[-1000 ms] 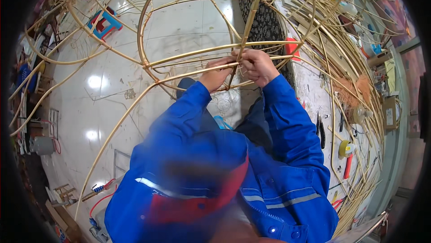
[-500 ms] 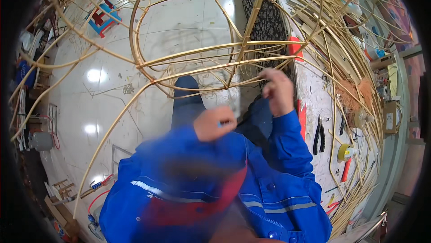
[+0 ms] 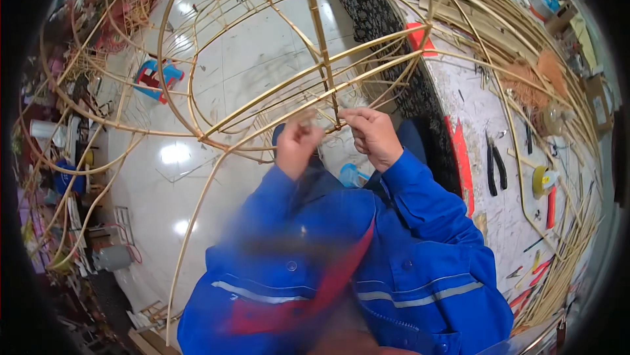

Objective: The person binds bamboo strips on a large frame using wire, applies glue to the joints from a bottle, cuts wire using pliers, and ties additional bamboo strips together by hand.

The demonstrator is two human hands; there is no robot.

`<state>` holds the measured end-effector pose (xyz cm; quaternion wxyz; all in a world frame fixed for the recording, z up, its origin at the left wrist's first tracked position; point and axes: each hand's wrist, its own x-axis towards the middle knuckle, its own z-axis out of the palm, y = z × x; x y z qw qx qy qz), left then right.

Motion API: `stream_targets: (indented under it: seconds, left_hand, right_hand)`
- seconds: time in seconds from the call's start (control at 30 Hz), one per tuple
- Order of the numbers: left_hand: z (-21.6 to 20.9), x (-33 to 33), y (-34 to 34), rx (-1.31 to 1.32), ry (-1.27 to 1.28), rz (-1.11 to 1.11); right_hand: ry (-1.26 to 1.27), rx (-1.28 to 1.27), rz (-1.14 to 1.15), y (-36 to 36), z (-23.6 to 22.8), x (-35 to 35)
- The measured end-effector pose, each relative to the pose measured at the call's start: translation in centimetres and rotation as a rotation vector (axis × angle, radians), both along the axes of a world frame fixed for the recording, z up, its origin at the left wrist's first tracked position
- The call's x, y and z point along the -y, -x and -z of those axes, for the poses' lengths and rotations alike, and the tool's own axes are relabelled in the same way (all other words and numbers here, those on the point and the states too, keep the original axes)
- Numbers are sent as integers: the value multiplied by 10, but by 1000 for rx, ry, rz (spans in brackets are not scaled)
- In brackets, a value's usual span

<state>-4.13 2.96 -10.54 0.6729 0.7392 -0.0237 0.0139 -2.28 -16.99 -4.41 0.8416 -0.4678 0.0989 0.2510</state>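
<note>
A large openwork frame of thin bamboo-like strips (image 3: pixel 319 33) stands in front of me, its curved ribs meeting at tied joints. My right hand (image 3: pixel 375 137) is closed in a pinch, fingertips at the low joint where the upright strip meets the lower ones. Whatever is between those fingers is too small to make out. Just left of that joint is my left hand (image 3: pixel 298 146), fingers curled and somewhat blurred; I cannot make out what it holds. One long loose strip (image 3: pixel 197 209) bows down past my left sleeve.
On the right, a worktable (image 3: pixel 462 96) bears black-handled pliers (image 3: pixel 497 165), a yellow tape roll (image 3: pixel 541 182), a red-handled tool (image 3: pixel 550 207) and many bamboo strips (image 3: pixel 551 60). A blue-and-red stool (image 3: pixel 161 79) and a grey gas cylinder (image 3: pixel 111 258) stand to the left. A light-blue object (image 3: pixel 352 176) lies below my hands.
My hands have come closer together at the frame's low joint; the left moved up and the right moved left and down. The view has shifted, so the table appears farther right.
</note>
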Motion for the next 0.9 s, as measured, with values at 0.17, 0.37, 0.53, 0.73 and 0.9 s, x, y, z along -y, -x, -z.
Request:
stream_targets:
  seconds: [0.17, 0.37, 0.53, 0.73, 0.9]
  left_hand:
    - [-29, 19, -31, -278, 313, -130]
    - [-24, 23, -32, -157, 492, 36]
    - [-37, 32, -58, -162, 744, 175]
    - [-29, 28, -65, -140, 710, 240]
    - [-27, 27, -65, -170, 756, 233]
  right_hand:
    - [-74, -26, 93, 16, 10, -1]
    - [-62, -16, 62, 17, 7, 0]
    - [64, 122, 63, -2, -16, 0]
    - [77, 118, 41, -71, -20, -6]
    - [165, 78, -113, -93, -37, -8]
